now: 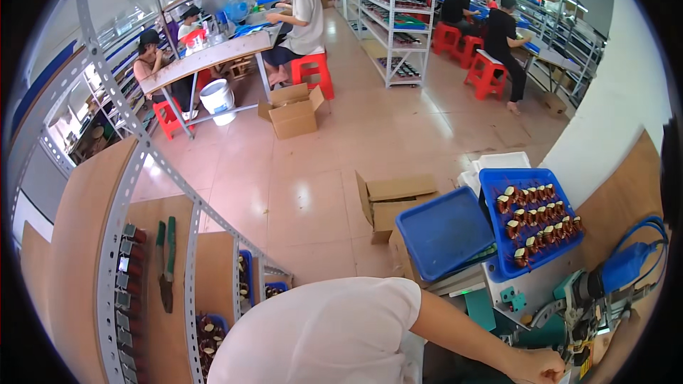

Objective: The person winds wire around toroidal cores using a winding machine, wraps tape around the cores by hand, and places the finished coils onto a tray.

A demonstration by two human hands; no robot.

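left hand (538,366): arm out rightward and down, fingers curled, cannot tell whether pinching anything | right hand: grip cannot be made out | 1 machine (542,332): just beside left hand; blue cylinder's (626,269) long axis slants up-right | 2 blue trays (445,231) beyond, one holding coils (532,216), too crowded to count

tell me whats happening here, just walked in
A person in a white top has an arm stretched toward the bench machine at lower right, with the left hand curled beside it; whatever it might be holding can't be made out. Next to the machine, a blue tray holds rows of copper-coloured coils, beside another blue tray. Farther back, several people sit on red stools at worktables.
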